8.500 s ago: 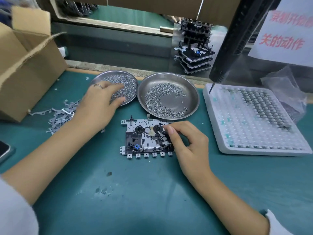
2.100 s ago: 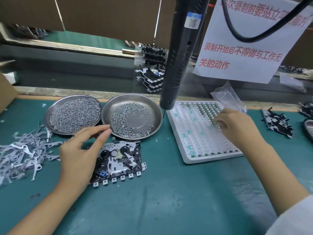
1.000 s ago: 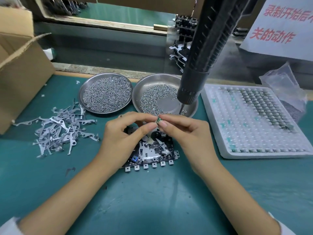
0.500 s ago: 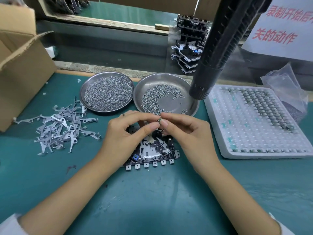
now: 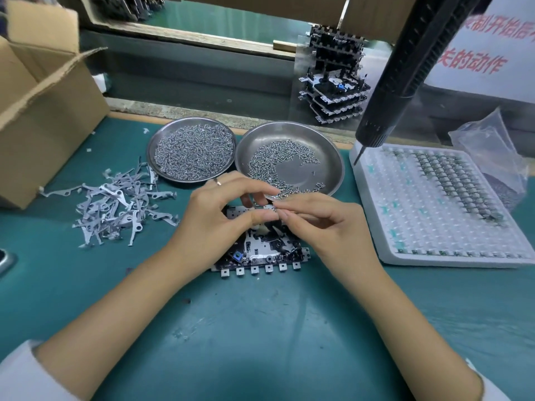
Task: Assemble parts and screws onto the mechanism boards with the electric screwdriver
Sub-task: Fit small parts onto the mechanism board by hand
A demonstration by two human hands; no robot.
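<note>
A mechanism board (image 5: 262, 254) lies on the green mat, half hidden under my hands. My left hand (image 5: 220, 215) and my right hand (image 5: 324, 224) meet fingertip to fingertip above it. Between thumbs and forefingers they pinch one small metal part (image 5: 274, 209). The black electric screwdriver (image 5: 405, 70) hangs untouched at the upper right, its bit above the white tray (image 5: 373, 227). Two steel dishes of screws sit behind my hands, one full (image 5: 191, 151), the other (image 5: 327, 157) partly filled.
A heap of grey metal levers (image 5: 115, 204) lies to the left. An open cardboard box (image 5: 43, 111) stands at far left. Several finished boards (image 5: 333, 94) are stacked at the back. A plastic bag (image 5: 492, 151) sits by the tray, which holds rows of small parts.
My right hand took a small part from the white tray and brought it over the board, where my left hand joined it. The hanging screwdriver swung to the right.
</note>
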